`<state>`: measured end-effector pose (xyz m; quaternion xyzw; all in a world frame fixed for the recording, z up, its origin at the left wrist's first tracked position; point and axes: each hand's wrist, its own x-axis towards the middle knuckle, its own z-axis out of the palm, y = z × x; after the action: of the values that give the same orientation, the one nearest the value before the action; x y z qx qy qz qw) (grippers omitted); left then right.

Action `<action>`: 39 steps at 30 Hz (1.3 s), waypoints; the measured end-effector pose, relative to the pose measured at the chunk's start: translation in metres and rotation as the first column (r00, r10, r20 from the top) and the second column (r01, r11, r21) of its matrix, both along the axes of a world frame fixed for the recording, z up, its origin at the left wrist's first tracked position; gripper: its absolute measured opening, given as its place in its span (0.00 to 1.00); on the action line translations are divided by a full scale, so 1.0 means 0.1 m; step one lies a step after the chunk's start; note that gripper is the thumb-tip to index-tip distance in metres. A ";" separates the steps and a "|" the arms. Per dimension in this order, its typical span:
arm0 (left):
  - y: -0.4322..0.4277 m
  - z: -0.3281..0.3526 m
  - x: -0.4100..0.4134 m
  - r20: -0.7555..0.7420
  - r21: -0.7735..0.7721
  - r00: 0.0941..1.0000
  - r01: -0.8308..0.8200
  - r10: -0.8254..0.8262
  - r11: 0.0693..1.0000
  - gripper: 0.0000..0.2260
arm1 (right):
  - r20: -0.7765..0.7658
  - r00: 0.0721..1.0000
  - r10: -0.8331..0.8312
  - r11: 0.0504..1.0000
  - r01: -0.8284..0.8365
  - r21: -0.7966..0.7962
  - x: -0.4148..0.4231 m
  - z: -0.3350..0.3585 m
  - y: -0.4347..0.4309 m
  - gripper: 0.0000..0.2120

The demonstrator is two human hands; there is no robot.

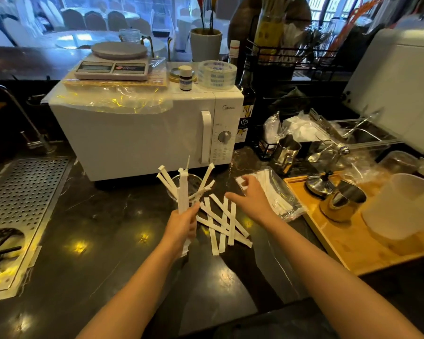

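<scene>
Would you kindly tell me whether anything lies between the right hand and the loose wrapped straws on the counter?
Nothing visible does. The right hand is open at the far end of the loose wrapped straws. The plastic bag lies aside, and the left hand grips its own bundle.

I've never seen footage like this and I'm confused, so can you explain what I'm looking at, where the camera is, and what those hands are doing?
There is no machine here. A person wears one camera on the head, and it looks down at their own bare hands. The left hand grips a bunch of paper-wrapped straws. The right hand is open, its fingers over loose wrapped straws on the dark counter, beside a plastic bag of more. A white microwave stands behind.
</scene>
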<state>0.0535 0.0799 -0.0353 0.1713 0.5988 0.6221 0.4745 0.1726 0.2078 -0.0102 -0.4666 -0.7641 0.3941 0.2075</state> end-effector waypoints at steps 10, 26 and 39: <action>0.00 -0.04 -0.06 0.022 -0.004 1.000 0.015 -0.015 1.000 0.14 | 0.625 0.780 -0.002 0.994 0.072 -0.086 -0.23 -0.59 -0.16 0.51; -0.03 -0.13 -0.10 0.019 -0.041 1.000 0.005 -0.004 0.999 0.18 | 0.656 0.753 0.049 0.998 -0.015 -0.058 -0.40 -0.58 -0.19 0.37; -0.04 -0.14 0.02 0.011 -0.084 1.000 -0.007 0.008 0.996 0.18 | 0.711 0.699 0.072 0.997 -0.080 -0.023 -0.31 -0.59 -0.20 0.16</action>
<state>0.0551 0.0758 -0.0489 0.1457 0.6224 0.5991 0.4822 0.1420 0.1874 -0.0694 -0.5495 -0.8056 0.1882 -0.1172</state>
